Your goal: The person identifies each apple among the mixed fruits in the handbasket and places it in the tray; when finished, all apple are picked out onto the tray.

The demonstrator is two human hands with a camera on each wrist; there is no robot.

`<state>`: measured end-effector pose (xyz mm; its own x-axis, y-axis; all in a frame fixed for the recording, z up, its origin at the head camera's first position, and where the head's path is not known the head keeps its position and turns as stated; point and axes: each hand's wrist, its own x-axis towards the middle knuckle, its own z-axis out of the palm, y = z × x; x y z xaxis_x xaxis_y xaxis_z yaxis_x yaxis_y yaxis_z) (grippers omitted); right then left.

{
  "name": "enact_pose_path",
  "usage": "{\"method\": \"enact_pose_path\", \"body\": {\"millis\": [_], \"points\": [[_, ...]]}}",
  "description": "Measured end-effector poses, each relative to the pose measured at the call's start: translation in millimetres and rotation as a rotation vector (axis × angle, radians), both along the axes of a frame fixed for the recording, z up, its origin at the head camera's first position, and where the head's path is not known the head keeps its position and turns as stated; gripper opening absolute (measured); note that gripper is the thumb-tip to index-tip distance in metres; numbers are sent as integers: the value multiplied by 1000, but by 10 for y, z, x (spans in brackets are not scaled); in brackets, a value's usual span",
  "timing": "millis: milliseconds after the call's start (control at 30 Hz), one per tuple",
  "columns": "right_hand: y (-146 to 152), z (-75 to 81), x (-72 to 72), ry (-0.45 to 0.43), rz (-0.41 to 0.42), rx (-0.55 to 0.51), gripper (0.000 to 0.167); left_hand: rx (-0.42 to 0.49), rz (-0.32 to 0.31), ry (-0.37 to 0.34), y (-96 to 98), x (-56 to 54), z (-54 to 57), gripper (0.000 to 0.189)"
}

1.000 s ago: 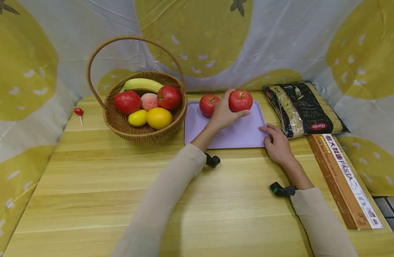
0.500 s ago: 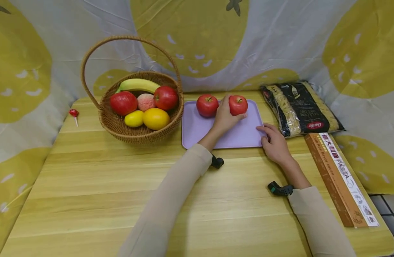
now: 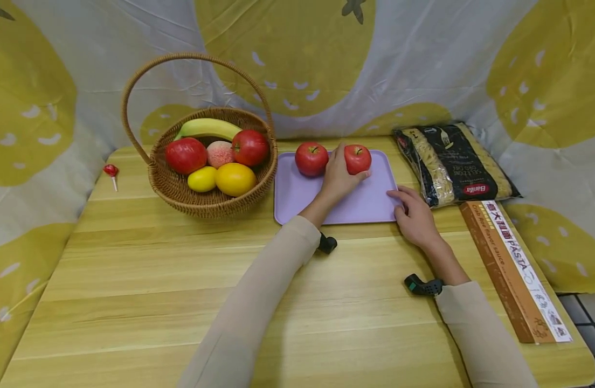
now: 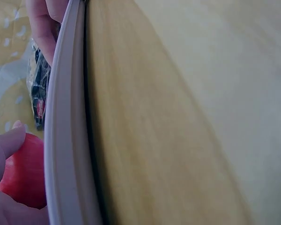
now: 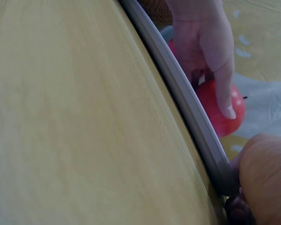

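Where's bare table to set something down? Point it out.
The table is bare in front of the basket, left of the left sleeve, and between that and the right sleeve. Crowded: the back of the purple tray, with two apples and the left hand; the right side, with pasta bag and pasta box.

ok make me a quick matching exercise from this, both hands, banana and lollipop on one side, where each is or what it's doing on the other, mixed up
1. left hand
2. right hand
3. banana
4. lollipop

a. in the basket
b. gripping an apple
c. on the table, left of the basket
d. at the tray's right edge

Pairs: 1-b, 2-d, 3-a, 4-c
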<state>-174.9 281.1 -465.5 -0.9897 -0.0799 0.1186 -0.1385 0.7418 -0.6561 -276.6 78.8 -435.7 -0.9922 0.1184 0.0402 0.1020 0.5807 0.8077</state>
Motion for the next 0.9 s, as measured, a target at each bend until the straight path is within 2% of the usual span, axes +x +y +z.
{"method": "enact_pose_path", "body": {"millis": [233,500,700,900], "points": [[2,-8,12,-1,2,3,44,-10,-44,-31,-39,84,59,105],[1,1,4,5,9,2,43,-57,-156,-27,-248,344,277,110],[13,-12,0,9,7,9,44,-57,-255,36,-510,499,442,102],[11,-12,-1,12,8,9,44,53,-308,93,-817,597,557,79]]}}
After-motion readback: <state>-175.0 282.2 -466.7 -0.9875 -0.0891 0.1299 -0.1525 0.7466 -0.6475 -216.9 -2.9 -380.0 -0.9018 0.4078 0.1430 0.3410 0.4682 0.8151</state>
